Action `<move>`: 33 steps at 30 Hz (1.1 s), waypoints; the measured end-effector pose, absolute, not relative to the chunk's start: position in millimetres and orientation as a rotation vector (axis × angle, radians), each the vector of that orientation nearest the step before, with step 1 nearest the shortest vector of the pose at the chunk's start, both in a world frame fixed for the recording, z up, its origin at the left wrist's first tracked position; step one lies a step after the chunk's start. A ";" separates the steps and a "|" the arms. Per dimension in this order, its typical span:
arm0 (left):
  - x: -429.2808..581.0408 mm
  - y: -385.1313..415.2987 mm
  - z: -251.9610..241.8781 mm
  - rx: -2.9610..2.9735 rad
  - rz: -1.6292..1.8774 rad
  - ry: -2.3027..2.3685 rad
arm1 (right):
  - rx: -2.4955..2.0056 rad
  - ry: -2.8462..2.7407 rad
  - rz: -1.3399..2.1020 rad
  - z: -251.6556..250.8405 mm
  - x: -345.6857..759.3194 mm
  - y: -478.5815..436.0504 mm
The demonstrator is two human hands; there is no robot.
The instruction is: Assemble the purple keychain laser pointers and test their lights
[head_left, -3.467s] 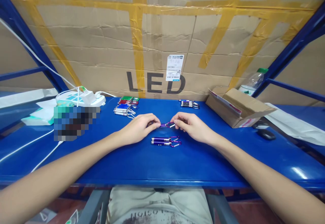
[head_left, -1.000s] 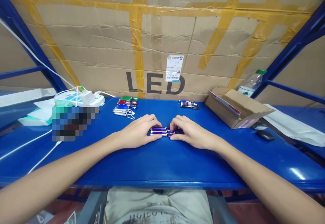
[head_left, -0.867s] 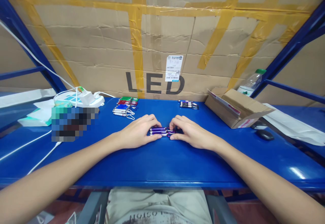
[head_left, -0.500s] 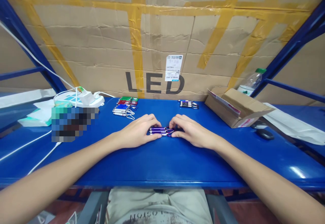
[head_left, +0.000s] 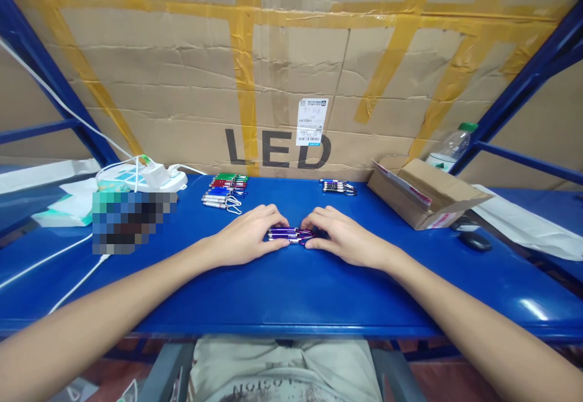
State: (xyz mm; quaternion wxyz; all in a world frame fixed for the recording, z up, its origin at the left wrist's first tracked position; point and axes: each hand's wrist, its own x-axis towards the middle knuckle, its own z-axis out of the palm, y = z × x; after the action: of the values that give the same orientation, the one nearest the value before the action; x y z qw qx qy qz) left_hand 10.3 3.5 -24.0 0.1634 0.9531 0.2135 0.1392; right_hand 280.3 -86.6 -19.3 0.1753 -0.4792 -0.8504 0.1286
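A small bunch of purple keychain flashlights (head_left: 288,234) lies side by side on the blue table (head_left: 291,292), in the middle. My left hand (head_left: 248,236) curls round their left ends, thumb in front and fingers behind. My right hand (head_left: 344,238) is cupped over their right ends, where the carabiner clips are hidden under the fingers. Both hands press the bunch together from the two sides.
Several flashlights in green, red, blue and silver (head_left: 226,191) lie at the back left, a dark group (head_left: 339,187) at the back right. An open cardboard box (head_left: 426,194), a bottle (head_left: 450,146), a power strip (head_left: 143,177) with cables and a black mouse (head_left: 476,241) stand around.
Earlier both hands held one purple flashlight above two lying on the table. It now lies with them, and both hands have closed in on the bunch. Little has moved in the last second.
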 end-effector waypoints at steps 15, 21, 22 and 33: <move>10.3 4.6 -24.7 2.725 0.385 0.610 | -1.305 -2.384 0.335 -17.5 278.8 -86.7; 10.3 4.5 -24.6 2.722 0.385 0.598 | -1.314 -2.387 0.314 -17.4 278.0 -87.0; 10.3 4.5 -24.6 2.725 0.385 0.595 | -1.309 -2.380 0.307 -17.7 277.5 -87.1; 11.0 2.4 -22.3 2.738 0.360 0.625 | -1.309 -2.366 0.324 -20.2 275.6 -87.2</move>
State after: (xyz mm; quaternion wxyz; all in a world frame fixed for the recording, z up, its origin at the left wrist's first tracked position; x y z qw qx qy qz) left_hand 11.0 2.4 -22.3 0.1545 0.9554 0.2181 0.1255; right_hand 275.6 -87.2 -20.2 0.2079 -0.4701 -0.8498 0.1166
